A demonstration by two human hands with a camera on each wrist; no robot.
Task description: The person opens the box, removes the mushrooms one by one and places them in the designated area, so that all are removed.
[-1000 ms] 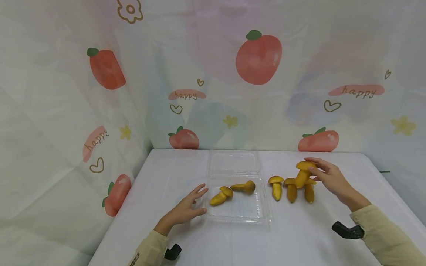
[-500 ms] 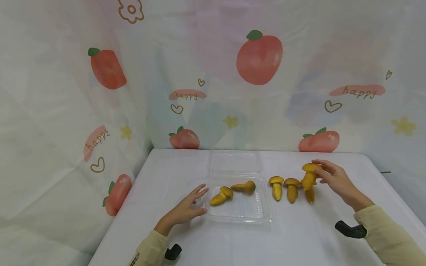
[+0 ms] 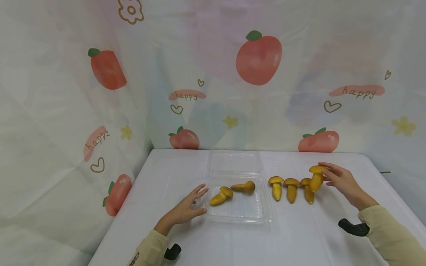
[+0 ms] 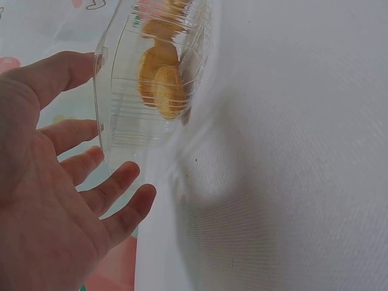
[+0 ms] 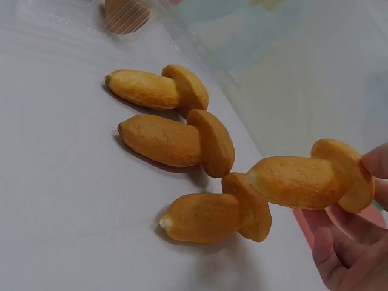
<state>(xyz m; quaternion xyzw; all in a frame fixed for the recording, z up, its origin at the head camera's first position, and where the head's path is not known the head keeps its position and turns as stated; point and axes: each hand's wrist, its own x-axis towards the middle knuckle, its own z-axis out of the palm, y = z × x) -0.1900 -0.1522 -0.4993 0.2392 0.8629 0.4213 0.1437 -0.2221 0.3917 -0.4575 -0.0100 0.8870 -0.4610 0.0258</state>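
Note:
My right hand [image 3: 344,184] pinches a yellow-brown mushroom [image 3: 317,178] by its cap, stem hanging down. In the right wrist view this held mushroom [image 5: 303,180] is raised off the table, its cap between thumb and fingers. Three more mushrooms lie in a row to its left: one mushroom [image 3: 308,191] closest, then a second mushroom [image 3: 291,190] and a third mushroom [image 3: 276,188]. My left hand [image 3: 184,208] has its fingers spread at the left rim of a clear plastic clamshell box [image 3: 239,214]. Inside the box lie two mushrooms, one mushroom [image 3: 219,197] nearer that hand, the other mushroom [image 3: 244,187] farther right.
The box's transparent lid [image 3: 234,162] is folded back toward the rear of the white table [image 3: 186,244]. A printed fabric backdrop [image 3: 213,74] with fruit pictures rises behind the table and along its left side.
My right hand has moved to the right with the mushroom, uncovering the third mushroom in the row. My left hand and the box have stayed put.

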